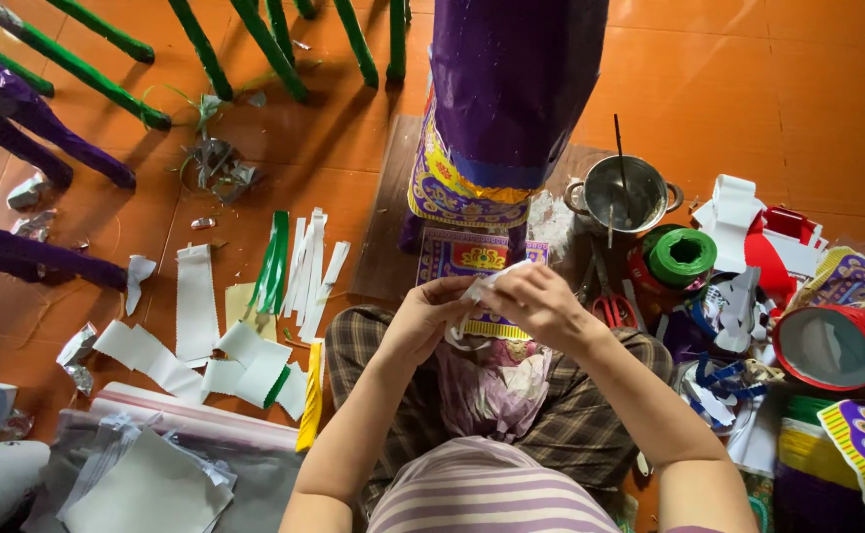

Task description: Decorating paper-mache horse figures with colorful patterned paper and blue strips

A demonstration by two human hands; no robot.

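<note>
1. In the head view, your left hand [422, 314] and right hand [536, 301] were brought together over your lap, both pinched on a small white strip of paper [480, 286]. The fingers were closed around it; how firmly, you could not tell.
2. The strip sat between your fingertips, just in front of the tall purple foil-covered paper figure with gold-patterned trim [496, 109] standing on the orange tiled floor [748, 89]. Its long axis ran roughly left to right, the right end tilted slightly up and away from you.
3. Judged from the scene, the work looked partway done: the figure was already wrapped in purple and edged with trim, while many cut white paper strips [309, 262] lay unused on the floor to your left.
4. To your right stood a small steel pot with a stick in it [622, 192], a green spool of ribbon [682, 255] and red-handled scissors [610, 308], all within reach.
</note>
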